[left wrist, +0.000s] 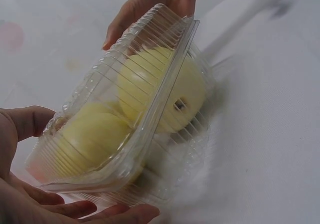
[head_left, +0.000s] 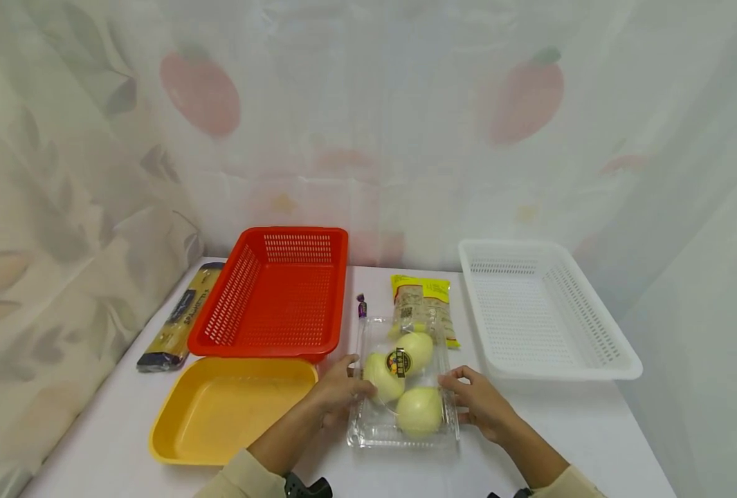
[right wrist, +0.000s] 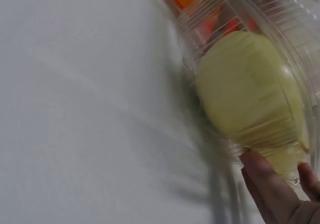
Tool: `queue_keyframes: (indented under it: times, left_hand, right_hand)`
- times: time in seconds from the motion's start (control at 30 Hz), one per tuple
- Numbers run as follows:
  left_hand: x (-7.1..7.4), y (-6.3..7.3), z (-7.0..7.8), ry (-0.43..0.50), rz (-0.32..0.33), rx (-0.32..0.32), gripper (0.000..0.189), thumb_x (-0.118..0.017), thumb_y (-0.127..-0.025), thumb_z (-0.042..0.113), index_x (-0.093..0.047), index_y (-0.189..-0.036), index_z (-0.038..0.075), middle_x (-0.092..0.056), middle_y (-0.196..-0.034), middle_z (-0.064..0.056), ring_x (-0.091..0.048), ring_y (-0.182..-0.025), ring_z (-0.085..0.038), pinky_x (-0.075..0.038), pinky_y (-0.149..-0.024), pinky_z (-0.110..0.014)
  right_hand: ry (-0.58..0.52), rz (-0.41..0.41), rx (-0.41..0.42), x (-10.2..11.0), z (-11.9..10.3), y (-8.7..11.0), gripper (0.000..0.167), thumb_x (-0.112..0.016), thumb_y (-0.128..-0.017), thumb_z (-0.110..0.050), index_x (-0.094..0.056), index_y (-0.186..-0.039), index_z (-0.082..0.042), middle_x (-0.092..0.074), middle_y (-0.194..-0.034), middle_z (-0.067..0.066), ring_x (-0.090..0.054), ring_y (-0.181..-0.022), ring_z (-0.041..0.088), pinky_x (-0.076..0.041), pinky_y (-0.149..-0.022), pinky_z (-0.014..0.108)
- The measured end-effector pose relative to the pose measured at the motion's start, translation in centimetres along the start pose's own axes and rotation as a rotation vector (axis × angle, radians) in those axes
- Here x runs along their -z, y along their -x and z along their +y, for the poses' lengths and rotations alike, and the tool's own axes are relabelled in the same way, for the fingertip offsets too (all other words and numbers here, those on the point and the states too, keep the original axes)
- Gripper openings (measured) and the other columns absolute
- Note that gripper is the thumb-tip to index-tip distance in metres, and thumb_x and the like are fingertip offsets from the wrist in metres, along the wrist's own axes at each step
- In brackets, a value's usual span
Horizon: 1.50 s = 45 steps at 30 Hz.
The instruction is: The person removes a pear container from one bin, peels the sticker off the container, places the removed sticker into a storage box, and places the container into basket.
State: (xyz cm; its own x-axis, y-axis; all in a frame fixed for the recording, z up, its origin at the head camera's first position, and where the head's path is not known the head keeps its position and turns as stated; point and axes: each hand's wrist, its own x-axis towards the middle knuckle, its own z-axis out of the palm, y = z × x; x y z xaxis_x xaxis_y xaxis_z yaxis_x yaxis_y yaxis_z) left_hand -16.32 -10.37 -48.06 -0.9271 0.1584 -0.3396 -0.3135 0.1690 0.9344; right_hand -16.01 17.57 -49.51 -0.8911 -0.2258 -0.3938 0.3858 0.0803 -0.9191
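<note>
A clear plastic clamshell box [head_left: 371, 438] holds three pale yellow round fruits [head_left: 419, 411], with a dark round label [head_left: 399, 363] on its lid. My left hand [head_left: 338, 391] grips the box's left side. In the left wrist view its thumb [left wrist: 32, 120] lies at the upper edge and its fingers [left wrist: 75, 209] reach under the box. On the opposite side my right hand [head_left: 477, 402] holds the box between thumb and fingers; the fingertips [right wrist: 252, 161] meet the plastic wall in the right wrist view. The box overlaps a yellow packet [head_left: 437, 290] behind it.
Left of the box stand a red basket [head_left: 340, 290] and, nearer, a yellow tub [head_left: 162, 439]. A spaghetti pack [head_left: 181, 315] lies beyond them by the left curtain. At the right is a white basket [head_left: 626, 363]. A small purple-wrapped sweet [head_left: 362, 306] lies beside the red basket.
</note>
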Motion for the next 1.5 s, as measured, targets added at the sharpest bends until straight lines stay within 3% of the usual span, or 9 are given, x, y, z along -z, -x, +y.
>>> queue_keyframes:
  times: [0.27,0.63,1.07,1.5]
  left_hand:
    - [-0.2,0.3,0.2,0.032,-0.006,0.01,0.085,-0.075,-0.074,0.001,-0.028,-0.145,-0.007,-0.05,-0.123,-0.026,-0.056,-0.096,-0.033,-0.053,-0.081,-0.047]
    - [-0.2,0.2,0.0,0.024,-0.002,0.001,0.084,-0.074,-0.073,0.0,-0.03,-0.144,-0.008,-0.053,-0.116,-0.023,-0.058,-0.088,-0.03,-0.055,-0.075,-0.044]
    - [-0.1,0.4,0.0,0.016,0.008,0.026,0.088,-0.076,-0.074,0.002,-0.026,-0.146,-0.006,-0.052,-0.12,-0.026,-0.058,-0.093,-0.032,-0.054,-0.078,-0.048]
    - [-0.1,0.3,-0.1,0.034,0.002,0.035,0.086,-0.075,-0.075,0.002,-0.026,-0.146,-0.005,-0.051,-0.118,-0.025,-0.058,-0.091,-0.032,-0.054,-0.079,-0.049]
  right_hand:
    - [0.08,0.052,0.009,0.8,-1.5,0.8,0.052,-0.067,-0.091,-0.034,-0.049,-0.121,0.004,-0.057,-0.114,0.019,-0.063,-0.092,0.03,-0.056,-0.073,0.043]
    - [0.167,0.066,0.112,1.2,-4.9,2.2,0.049,-0.066,-0.093,-0.023,-0.047,-0.128,0.005,-0.057,-0.111,0.02,-0.057,-0.096,0.034,-0.054,-0.077,0.043]
    - [0.354,0.063,0.308,-0.2,-9.3,3.2,0.047,-0.071,-0.088,-0.025,-0.052,-0.124,0.0,-0.057,-0.109,0.014,-0.06,-0.093,0.027,-0.054,-0.073,0.038]
    - [0.348,0.035,0.433,-2.4,-11.2,2.3,0.041,-0.071,-0.087,-0.016,-0.056,-0.121,-0.001,-0.057,-0.11,0.013,-0.06,-0.087,0.026,-0.053,-0.071,0.037]
